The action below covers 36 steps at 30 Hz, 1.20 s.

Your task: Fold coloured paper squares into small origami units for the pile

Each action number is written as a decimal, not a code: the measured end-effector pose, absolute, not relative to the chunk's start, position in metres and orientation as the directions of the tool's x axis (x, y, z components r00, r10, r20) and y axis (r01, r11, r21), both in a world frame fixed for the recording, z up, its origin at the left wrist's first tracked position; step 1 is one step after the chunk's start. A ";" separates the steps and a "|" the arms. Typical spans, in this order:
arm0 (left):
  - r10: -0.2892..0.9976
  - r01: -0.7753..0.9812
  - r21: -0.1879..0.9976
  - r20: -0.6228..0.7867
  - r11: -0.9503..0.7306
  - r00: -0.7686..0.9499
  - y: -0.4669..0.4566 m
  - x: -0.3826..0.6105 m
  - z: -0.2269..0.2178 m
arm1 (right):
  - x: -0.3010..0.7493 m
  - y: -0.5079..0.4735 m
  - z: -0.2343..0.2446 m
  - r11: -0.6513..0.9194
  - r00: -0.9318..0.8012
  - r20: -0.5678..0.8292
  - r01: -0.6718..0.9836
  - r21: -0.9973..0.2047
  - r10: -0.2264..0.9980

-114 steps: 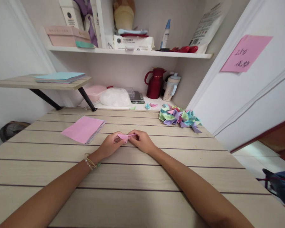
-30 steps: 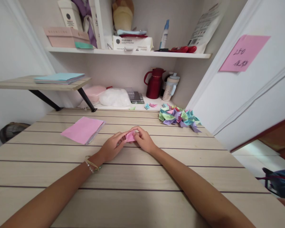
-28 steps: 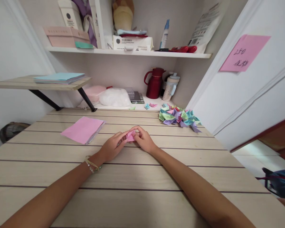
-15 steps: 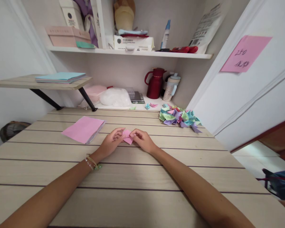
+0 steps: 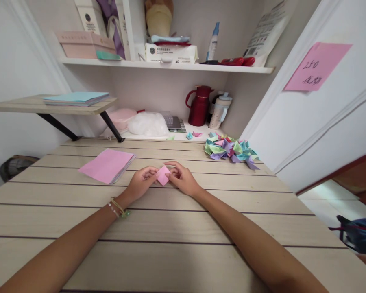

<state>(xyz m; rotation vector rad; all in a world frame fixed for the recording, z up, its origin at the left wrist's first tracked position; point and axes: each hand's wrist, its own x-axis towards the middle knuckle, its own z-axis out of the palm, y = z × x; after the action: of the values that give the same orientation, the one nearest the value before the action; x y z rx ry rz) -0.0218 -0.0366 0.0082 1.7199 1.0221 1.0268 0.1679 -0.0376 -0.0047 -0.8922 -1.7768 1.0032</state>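
Between my two hands is a small folded pink paper (image 5: 163, 176), shaped like a diamond, just over the slatted wooden table (image 5: 158, 219). My left hand (image 5: 142, 179) pinches its left corner with thumb and fingers. From the other side, my right hand (image 5: 183, 178) has its thumb on the paper's right part, and its fingers curl behind it. To the left lies a stack of pink paper sheets (image 5: 107, 166). Farther back on the right sits a pile of folded paper pieces (image 5: 230, 149) in green, purple, blue and pink.
A small raised shelf (image 5: 24, 105) on black legs carries blue paper (image 5: 76, 97) at the left. Behind the table stand a dark red jug (image 5: 199, 106), a pale tumbler (image 5: 220, 112) and a white plastic bag (image 5: 148, 124). A pink note (image 5: 319, 67) hangs on the right wall.
The pink paper now shows a smooth diamond face, where a flap stood partly folded before. My right fingers have opened a little and shifted behind it; my left hand stays nearly still.
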 end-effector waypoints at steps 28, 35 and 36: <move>0.928 0.133 0.968 0.156 -0.212 0.340 -0.038 -0.023 0.009 | 0.166 -0.037 -0.004 0.374 -0.256 0.353 0.035 -0.927 0.900; 0.919 0.127 0.953 0.220 -0.274 0.327 -0.035 -0.025 0.007 | 0.167 -0.036 -0.006 0.400 -0.334 0.333 0.153 -0.904 0.881; 0.918 0.137 0.949 0.228 -0.284 0.325 -0.035 -0.024 0.007 | 0.167 -0.036 -0.006 0.405 -0.336 0.336 0.160 -0.900 0.880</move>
<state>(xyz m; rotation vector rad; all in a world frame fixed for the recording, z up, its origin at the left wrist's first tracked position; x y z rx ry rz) -0.0244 -0.0354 0.0070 1.6689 0.9629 1.0622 0.1668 -0.0361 -0.0060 -0.9074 -1.7599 1.0020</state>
